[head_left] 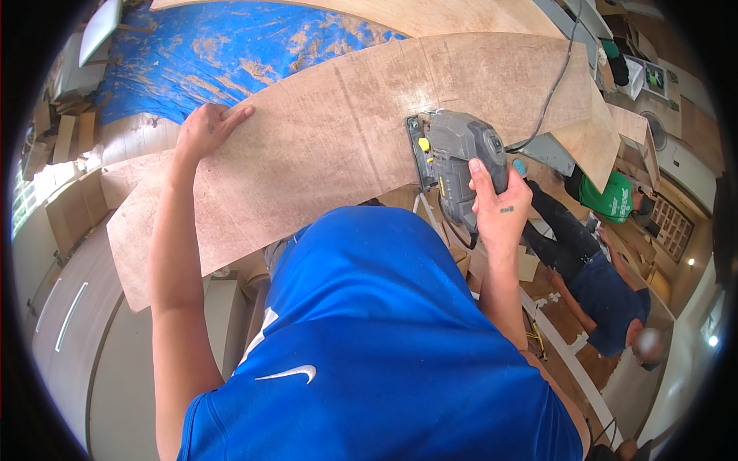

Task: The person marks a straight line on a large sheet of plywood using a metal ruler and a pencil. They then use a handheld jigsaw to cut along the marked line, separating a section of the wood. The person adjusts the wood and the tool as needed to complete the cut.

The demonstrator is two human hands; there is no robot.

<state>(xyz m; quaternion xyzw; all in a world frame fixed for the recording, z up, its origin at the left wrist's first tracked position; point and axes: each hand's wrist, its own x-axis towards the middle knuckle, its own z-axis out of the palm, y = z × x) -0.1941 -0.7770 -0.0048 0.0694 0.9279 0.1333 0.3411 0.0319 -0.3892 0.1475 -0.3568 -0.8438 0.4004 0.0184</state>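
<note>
A large brown plywood sheet (307, 146) with a curved far edge stretches in front of me. My left hand (206, 132) grips its far edge on the left, one digit stretched over the top face and the other fingers partly hidden. Wrapped round the handle of a grey and black jigsaw (460, 165) is my right hand (500, 203). The jigsaw's base sits on the sheet at its near edge, right of the middle; its blade is hidden. A black cord (555, 88) runs from the jigsaw's back up across the sheet.
A blue tarp (246, 50) strewn with sawdust lies beyond the sheet. Another curved board (453, 15) is behind it. To the right are a person in dark clothes (607, 300) and one in a green shirt (615, 198). Cabinets with drawers (65, 330) stand at left.
</note>
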